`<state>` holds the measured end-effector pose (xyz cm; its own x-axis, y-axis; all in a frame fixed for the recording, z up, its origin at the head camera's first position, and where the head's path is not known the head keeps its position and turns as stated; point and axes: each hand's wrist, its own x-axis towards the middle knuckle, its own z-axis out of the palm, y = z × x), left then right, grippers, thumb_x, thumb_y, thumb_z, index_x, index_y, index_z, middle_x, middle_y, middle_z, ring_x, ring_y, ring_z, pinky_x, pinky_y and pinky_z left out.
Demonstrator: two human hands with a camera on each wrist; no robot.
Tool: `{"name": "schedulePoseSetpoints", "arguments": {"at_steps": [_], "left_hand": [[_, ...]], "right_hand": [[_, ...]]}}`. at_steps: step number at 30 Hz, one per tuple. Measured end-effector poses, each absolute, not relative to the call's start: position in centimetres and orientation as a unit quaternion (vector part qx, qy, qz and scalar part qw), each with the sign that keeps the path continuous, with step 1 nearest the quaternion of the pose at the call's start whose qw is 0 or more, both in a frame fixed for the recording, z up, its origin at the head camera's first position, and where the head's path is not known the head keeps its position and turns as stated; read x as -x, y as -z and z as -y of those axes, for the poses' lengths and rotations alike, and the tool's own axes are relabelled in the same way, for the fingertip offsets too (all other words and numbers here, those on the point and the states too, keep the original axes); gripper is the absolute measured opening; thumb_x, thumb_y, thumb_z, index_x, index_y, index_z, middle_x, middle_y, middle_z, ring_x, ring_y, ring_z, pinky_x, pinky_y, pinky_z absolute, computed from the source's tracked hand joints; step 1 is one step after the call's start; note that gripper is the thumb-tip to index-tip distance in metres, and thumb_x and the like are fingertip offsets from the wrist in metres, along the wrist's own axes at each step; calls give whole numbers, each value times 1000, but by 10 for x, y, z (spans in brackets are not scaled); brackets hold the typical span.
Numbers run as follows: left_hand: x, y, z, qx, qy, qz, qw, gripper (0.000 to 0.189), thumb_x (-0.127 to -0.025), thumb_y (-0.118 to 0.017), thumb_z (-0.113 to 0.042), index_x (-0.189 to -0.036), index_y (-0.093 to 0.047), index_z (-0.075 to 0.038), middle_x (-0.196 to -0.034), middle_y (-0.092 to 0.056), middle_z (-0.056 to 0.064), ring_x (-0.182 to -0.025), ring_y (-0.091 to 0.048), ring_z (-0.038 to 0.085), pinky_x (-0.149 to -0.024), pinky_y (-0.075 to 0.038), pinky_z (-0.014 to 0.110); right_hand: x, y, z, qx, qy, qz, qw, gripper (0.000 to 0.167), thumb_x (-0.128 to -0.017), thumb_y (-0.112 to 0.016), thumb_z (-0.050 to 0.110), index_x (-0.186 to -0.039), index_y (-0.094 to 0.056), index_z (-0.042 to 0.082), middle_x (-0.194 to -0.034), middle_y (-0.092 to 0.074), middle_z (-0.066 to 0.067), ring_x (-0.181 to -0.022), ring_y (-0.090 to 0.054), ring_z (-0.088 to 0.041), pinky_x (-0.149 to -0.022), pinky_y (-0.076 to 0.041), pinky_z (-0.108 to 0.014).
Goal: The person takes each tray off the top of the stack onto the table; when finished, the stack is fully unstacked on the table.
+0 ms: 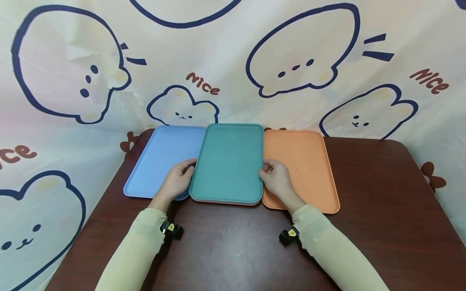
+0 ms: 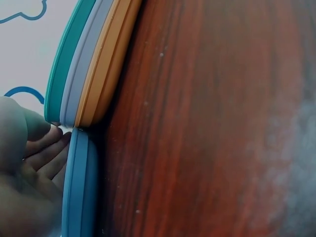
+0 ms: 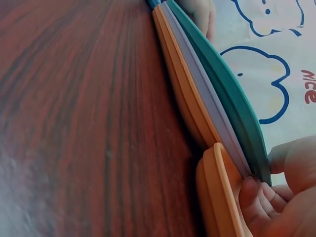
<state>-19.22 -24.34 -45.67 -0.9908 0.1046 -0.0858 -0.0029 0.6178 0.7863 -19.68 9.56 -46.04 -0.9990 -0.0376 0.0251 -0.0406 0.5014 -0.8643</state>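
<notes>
Teal, rectangular plastic tray (image 1: 231,163) tops a stack (image 2: 81,64) over the brown wooden bench (image 1: 233,246); left hand (image 1: 176,178) and right hand (image 1: 278,178) pinch its sides.

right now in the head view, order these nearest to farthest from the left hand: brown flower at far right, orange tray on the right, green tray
1. Green tray: at the left hand, topmost in the middle stack.
2. Orange tray: beyond that stack, to the right.
3. Brown flower: on the backdrop, far right.
</notes>
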Motion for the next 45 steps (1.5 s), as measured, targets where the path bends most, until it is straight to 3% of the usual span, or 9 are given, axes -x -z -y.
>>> {"name": "schedulePoseSetpoints", "arguments": {"at_steps": [7,12,21,35,38,42,45], "left_hand": [[192,456,240,-32,-429,-900,62,49,-115,-43,-15,-162,-47,0,-160,-54,27,-147,-54,44,-120,-47,61],[193,457,240,-42,-428,-901,57,50,-113,-49,-12,-160,-47,3,-160,-53,28,-148,-54,45,-122,-47,58],[195,459,239,-37,-410,-910,59,53,-110,-55,-13,-160,-47,4,-161,-52,29,-148,-55,45,-121,-49,56],[195,458,238,-33,-403,-912,63,52,-110,-56,-13,-159,-48,3,-161,-52,28,-148,-55,45,-121,-49,57],[195,458,238,-33,-401,-913,66,52,-110,-56,-14,-159,-48,3,-161,-52,28,-147,-55,45,-120,-49,57],[195,458,239,-33,-402,-913,67,52,-110,-56,-14,-159,-49,3,-160,-53,28,-147,-55,45,-120,-49,57],[194,457,240,-32,-404,-912,66,52,-110,-57,-14,-159,-49,3,-161,-52,28,-148,-54,45,-121,-49,57]], "right_hand": [[192,457,-99,4,-505,863,15,43,-97,-65,11,-136,-72,-4,-108,-76,-16,-88,-68,-22,-71,-51,-22],[189,454,-106,27,-525,850,22,48,-98,-61,13,-144,-67,-2,-111,-78,-19,-80,-66,-16,-63,-50,-20],[183,459,-123,84,-598,794,64,37,-105,-62,9,-138,-71,-3,-116,-76,-26,-92,-66,-12,-72,-52,-11],[168,452,-159,118,-617,777,43,40,-108,-63,12,-145,-67,-1,-127,-72,-27,-92,-64,1,-75,-54,-10],[164,447,-172,128,-628,766,51,39,-108,-63,12,-144,-67,-1,-116,-75,-18,-88,-66,4,-74,-56,-11],[158,439,-194,150,-637,753,62,39,-108,-64,12,-145,-67,0,-99,-72,8,-87,-67,5,-74,-58,-12],[155,435,-213,170,-628,757,64,42,-109,-63,16,-149,-64,3,-95,-68,19,-89,-66,6,-74,-58,-11]]}}
